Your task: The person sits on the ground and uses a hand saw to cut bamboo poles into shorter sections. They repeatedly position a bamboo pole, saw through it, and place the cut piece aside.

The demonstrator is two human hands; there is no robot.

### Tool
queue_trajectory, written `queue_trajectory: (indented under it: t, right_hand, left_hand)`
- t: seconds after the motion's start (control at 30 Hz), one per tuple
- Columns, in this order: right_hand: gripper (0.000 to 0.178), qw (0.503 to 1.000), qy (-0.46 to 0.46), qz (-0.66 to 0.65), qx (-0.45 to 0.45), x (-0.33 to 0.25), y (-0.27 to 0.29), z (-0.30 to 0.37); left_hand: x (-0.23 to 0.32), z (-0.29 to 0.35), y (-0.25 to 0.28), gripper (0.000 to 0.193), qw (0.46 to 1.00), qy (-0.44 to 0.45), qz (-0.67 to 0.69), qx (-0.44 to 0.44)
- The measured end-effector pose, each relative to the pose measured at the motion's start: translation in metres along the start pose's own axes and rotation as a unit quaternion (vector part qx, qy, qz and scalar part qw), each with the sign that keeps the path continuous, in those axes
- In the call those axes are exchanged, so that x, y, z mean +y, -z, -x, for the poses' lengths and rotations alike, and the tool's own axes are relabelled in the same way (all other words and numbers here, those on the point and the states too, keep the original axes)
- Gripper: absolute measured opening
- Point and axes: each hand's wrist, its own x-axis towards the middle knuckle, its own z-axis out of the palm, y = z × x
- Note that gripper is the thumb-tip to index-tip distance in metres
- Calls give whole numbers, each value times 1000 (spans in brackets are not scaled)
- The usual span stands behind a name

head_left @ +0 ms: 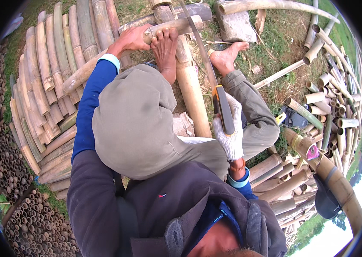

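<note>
While my bare left hand (132, 39) clamps the bamboo pole (170, 28) against my left foot (166, 51), my gloved right hand (229, 130) is closed tight on the handsaw (215, 90), its blade lying across the pole. If the pole rolls, the blade could jump toward my toes. Grass (275, 55) lies underneath, with cut bamboo stacks (48, 73) crowding both sides.

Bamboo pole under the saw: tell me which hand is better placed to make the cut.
Right, likely. The gloved right hand already grips the saw, whose blade lies across the bamboo pole. The bare left hand is holding that pole down beside the foot.
</note>
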Motion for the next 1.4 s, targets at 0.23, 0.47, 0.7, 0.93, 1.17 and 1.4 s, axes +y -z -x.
queue_trajectory:
  t: [0.23,0.47,0.7,0.93,1.17,1.4]
  right_hand:
    - [68,996,47,-67,36,30,-44,-133]
    - [68,997,39,-52,49,29,-61,-91]
    - [69,995,14,-52,79,30,-81,-79]
    - [67,997,32,-52,52,25,-67,-95]
    - [63,990,0,-122,75,-3,-64,-111]
    - [59,994,27,-29,102,0,-66,-104]
  left_hand:
    - [24,1,-6,95,999,29,0,-33]
    - [11,7,-3,89,999,-4,-24,-38]
    - [14,11,-12,89,999,19,-18,-31]
    - [14,5,-5,90,999,10,-27,-22]
    - [15,9,-2,93,997,31,-63,-7]
    - [24,20,-8,91,995,47,-81,16]
